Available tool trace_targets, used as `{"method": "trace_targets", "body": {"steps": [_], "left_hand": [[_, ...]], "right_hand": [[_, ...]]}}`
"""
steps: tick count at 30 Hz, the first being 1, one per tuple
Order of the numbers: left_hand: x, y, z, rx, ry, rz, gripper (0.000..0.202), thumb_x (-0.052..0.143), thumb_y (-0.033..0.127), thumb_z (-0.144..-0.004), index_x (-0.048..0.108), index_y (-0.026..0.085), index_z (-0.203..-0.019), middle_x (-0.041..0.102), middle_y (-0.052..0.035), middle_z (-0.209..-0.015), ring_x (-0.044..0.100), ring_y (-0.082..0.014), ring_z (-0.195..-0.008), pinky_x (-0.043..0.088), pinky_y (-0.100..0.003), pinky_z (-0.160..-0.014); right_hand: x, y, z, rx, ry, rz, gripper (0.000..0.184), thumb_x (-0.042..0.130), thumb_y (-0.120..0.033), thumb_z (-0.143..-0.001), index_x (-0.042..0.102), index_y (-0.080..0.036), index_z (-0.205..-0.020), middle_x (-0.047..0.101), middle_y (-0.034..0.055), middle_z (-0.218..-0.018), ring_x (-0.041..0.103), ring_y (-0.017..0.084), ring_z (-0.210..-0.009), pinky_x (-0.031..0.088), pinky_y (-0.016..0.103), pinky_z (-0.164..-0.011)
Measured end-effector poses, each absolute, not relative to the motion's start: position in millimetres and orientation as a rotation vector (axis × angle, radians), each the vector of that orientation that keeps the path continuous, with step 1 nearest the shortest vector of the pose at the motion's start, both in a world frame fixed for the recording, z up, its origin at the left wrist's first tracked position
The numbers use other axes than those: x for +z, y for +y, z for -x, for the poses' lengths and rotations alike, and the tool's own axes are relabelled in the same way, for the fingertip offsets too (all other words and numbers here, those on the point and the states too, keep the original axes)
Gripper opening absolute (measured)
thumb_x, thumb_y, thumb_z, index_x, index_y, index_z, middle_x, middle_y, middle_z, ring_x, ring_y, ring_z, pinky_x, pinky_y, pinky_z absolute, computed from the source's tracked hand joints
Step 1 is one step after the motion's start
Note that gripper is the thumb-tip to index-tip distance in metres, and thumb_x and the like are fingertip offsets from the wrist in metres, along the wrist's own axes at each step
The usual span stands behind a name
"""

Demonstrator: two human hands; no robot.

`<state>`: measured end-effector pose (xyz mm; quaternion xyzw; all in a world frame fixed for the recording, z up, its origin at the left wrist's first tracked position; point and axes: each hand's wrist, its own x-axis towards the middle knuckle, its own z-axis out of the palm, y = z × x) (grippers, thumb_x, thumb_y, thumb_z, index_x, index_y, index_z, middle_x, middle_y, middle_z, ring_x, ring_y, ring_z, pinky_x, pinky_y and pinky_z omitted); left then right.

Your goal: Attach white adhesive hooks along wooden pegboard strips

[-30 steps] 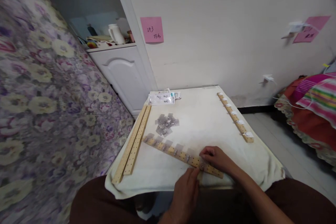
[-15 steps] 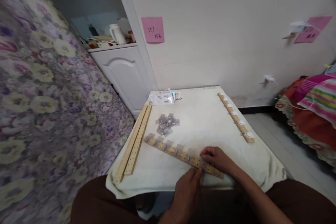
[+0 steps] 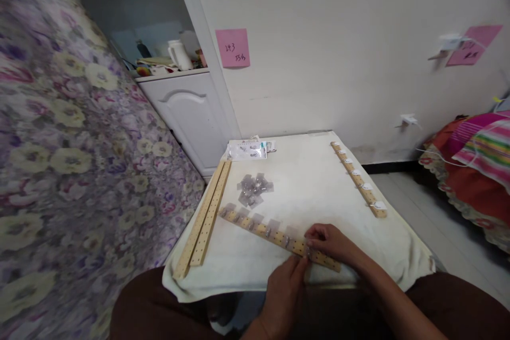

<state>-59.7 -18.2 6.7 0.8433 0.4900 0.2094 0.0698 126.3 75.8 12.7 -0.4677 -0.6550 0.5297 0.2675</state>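
A perforated wooden strip (image 3: 258,228) lies slantwise across the cloth in front of me, with several small shiny pieces and clear plastic film spaced along it. My left hand (image 3: 283,286) is closed at its near edge, thumb and fingers pressed against the wood near the right end. Just above, the fingers of my right hand (image 3: 327,240) are pinched together over a small piece on the strip; what sits between the fingertips is too small to make out. Beyond the strip's left half is a pile of small clear packets (image 3: 254,189) with shiny bits inside.
Two more perforated strips (image 3: 205,234) lie along the table's left side. Another strip (image 3: 360,183) with white tags lies on the right. Clear packaging (image 3: 249,150) is at the back. A white cloth (image 3: 298,170) covers the table, between a floral curtain (image 3: 79,170) and a bed (image 3: 474,170).
The whole view has shifted very slightly. Both hands stay at almost the same place on the strip.
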Motion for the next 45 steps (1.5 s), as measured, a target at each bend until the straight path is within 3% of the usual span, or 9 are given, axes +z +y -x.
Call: {"method": "trace_targets", "body": {"steps": [15, 27, 34, 39, 45], "left_hand": [[11, -16, 59, 0.607, 1.489, -2.480, 0.035, 0.038, 0.016, -0.087, 0.053, 0.024, -0.117, 0.066, -0.0043, -0.090, 0.061, -0.0173, -0.077, 0.049, -0.026, -0.066], [19, -14, 56, 0.630, 1.516, -2.238, 0.027, 0.041, 0.022, -0.088, 0.057, 0.027, -0.108, 0.068, -0.0015, -0.090, 0.063, -0.0161, -0.077, 0.047, -0.024, -0.064], [16, -16, 59, 0.611, 1.489, -2.476, 0.037, 0.040, 0.014, -0.084, 0.054, 0.024, -0.117, 0.065, -0.0038, -0.095, 0.060, -0.0169, -0.081, 0.047, -0.024, -0.067], [11, -15, 60, 0.565, 1.490, -2.518, 0.038, 0.040, 0.014, -0.084, 0.052, 0.023, -0.119, 0.064, -0.0046, -0.097, 0.061, -0.0180, -0.083, 0.048, -0.026, -0.068], [3, -14, 63, 0.582, 1.470, -2.547, 0.047, 0.040, 0.009, -0.079, 0.047, 0.021, -0.124, 0.063, -0.0066, -0.100, 0.061, -0.0190, -0.084, 0.050, -0.028, -0.069]], "right_hand": [[11, 77, -124, 1.513, -1.618, 1.312, 0.020, 0.067, -0.017, -0.059, 0.062, -0.016, -0.078, 0.059, -0.0032, -0.062, 0.053, 0.012, -0.059, 0.039, 0.024, -0.057], [11, 77, -123, 1.551, -1.582, 1.302, 0.020, 0.067, -0.017, -0.058, 0.059, -0.017, -0.077, 0.054, -0.0056, -0.060, 0.047, 0.009, -0.054, 0.035, 0.022, -0.051], [7, 75, -126, 1.494, -1.610, 1.282, 0.022, 0.066, -0.019, -0.062, 0.061, -0.017, -0.083, 0.059, -0.0028, -0.067, 0.053, 0.012, -0.062, 0.040, 0.023, -0.058], [11, 74, -132, 1.526, -1.581, 1.306, 0.023, 0.063, -0.027, -0.068, 0.058, -0.017, -0.088, 0.056, -0.0024, -0.070, 0.049, 0.010, -0.053, 0.037, 0.023, -0.049], [13, 62, -149, 1.316, -1.676, 1.385, 0.017, 0.061, -0.032, -0.073, 0.059, -0.017, -0.081, 0.053, -0.0023, -0.064, 0.048, 0.012, -0.058, 0.036, 0.024, -0.053]]}}
